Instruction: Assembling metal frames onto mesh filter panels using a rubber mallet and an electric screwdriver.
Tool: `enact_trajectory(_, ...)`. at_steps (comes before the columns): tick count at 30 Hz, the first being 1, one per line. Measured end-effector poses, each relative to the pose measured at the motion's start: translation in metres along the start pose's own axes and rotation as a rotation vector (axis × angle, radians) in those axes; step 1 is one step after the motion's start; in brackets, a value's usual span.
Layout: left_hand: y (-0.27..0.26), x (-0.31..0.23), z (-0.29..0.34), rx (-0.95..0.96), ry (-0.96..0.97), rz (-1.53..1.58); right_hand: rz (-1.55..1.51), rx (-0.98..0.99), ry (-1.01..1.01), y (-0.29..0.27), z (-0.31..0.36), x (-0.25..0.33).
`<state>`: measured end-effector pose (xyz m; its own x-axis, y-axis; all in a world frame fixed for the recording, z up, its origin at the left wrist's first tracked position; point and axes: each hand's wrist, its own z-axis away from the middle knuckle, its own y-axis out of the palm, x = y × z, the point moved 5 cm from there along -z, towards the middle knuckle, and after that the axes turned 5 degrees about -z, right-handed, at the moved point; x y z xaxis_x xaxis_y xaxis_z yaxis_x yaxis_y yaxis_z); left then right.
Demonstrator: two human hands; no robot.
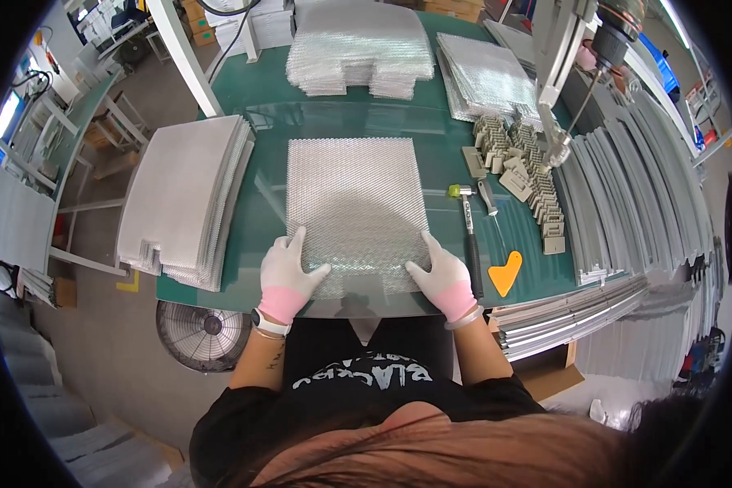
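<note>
A silvery mesh sheet (354,183) lies flat on the green table in front of me, with a notch in its near edge. My left hand (289,275), in a white glove with a pink cuff, grips its near left corner. The left thumb rests on top and the index finger points along the side. At the near right corner my right hand (443,272), gloved alike, holds the sheet the same way, thumb on its upper face. The other fingers are partly hidden. A hammer (470,236) with a yellow-green head lies just right of the right hand.
Stacked mesh sheets stand left (183,187), at the back (358,45) and back right (488,77). Right of me lie a thin-shafted hand tool (490,203), an orange scraper (506,274) and several beige clips (537,183). Grey panels (634,183) line the right edge; a powered driver (618,32) hangs above.
</note>
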<state>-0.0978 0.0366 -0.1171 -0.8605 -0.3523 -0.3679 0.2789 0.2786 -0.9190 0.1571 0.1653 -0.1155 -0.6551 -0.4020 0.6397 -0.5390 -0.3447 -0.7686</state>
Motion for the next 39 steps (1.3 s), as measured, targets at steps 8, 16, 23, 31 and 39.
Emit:
enact_trajectory(8, -0.003, -0.001, -0.006, 0.072, -0.06, 0.037, -0.033, 0.047, 0.074, 0.0, 0.001, -0.002)
enact_trajectory(16, -0.001, 0.0, -0.004, 0.034, -0.022, 0.038, -0.027, 0.07, 0.05, -0.001, -0.002, -0.005)
enact_trajectory(23, 0.004, 0.004, -0.003, 0.019, -0.029, 0.064, -0.026, 0.097, 0.048, -0.004, -0.006, -0.005)
enact_trajectory(31, -0.008, 0.003, -0.021, -0.041, 0.138, -0.252, 0.229, -0.269, 0.003, -0.087, -0.062, -0.06)
enact_trajectory(39, -0.007, -0.023, 0.023, 0.268, 0.217, -0.267, 1.056, -0.251, 0.069, -0.135, -0.105, -0.166)
